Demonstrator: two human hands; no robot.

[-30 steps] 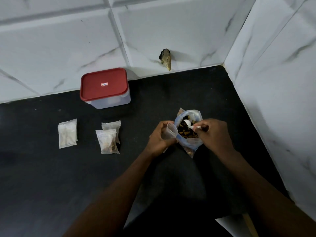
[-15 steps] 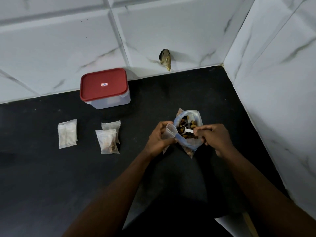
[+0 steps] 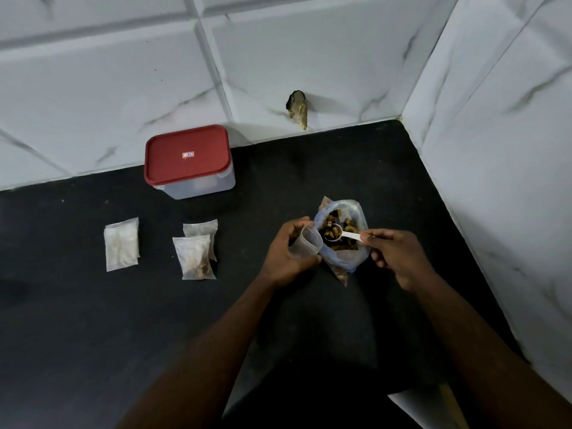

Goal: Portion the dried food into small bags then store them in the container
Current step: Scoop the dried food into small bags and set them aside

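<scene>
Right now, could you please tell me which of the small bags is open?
The small bag gripped in the left hand: its mouth gapes toward the spoon, while the three other bags lie flat on the counter.

Lower half of the small bag (image 3: 308, 243) is lost inside the grip of the left hand (image 3: 289, 252), and together they cover the left flank of the big food bag (image 3: 343, 258). The spoon (image 3: 340, 236) has its handle end buried among the fingers of the right hand (image 3: 399, 258). The rear packet (image 3: 201, 228) sits half behind the front packet (image 3: 193, 257). The label (image 3: 188, 155) on the red lid (image 3: 173, 162) is too small to read. A pale sheet (image 3: 414, 410) on the desk is cut off at the bottom edge, and so are both forearms.
</scene>
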